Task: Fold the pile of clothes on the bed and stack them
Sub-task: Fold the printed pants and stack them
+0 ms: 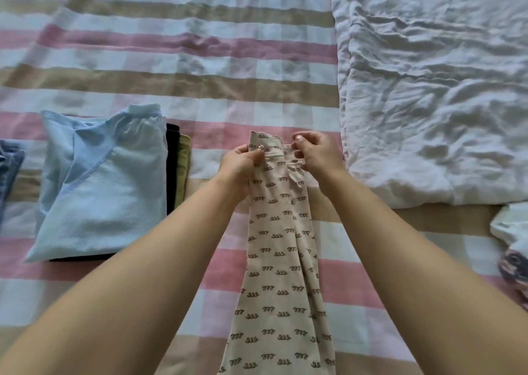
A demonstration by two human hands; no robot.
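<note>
Here the person's left hand point(240, 164) is pinched together on the top edge of a cream patterned garment point(278, 274), thumb over the cloth and fingers curled behind it. The right hand point(317, 153) is likewise closed on the same top edge, thumb and forefinger clamped on a gathered bit of what looks like the waistband, just beside the left hand. Both bare forearms reach in from the near edge, one on each side of the garment.

The garment is long and narrow, printed with small dark squiggles, and runs from the two hands back toward the person until it leaves the view at the bottom. It lies over a striped bed cover point(177, 46) in pink, tan and white.

Left of the garment, well apart from it, sits a stack of folded clothes: a light blue shirt point(105, 186) on top, with a dark piece point(172, 168) and an olive piece point(183, 168) showing at its right edge. Farther left of the garment, some blue denim point(10, 171) pokes in from the frame edge. Right of the garment lies a crumpled white duvet point(434, 88), and nearer the person on that side a white and dark patterned cloth point(513, 243), only partly in view.
</note>
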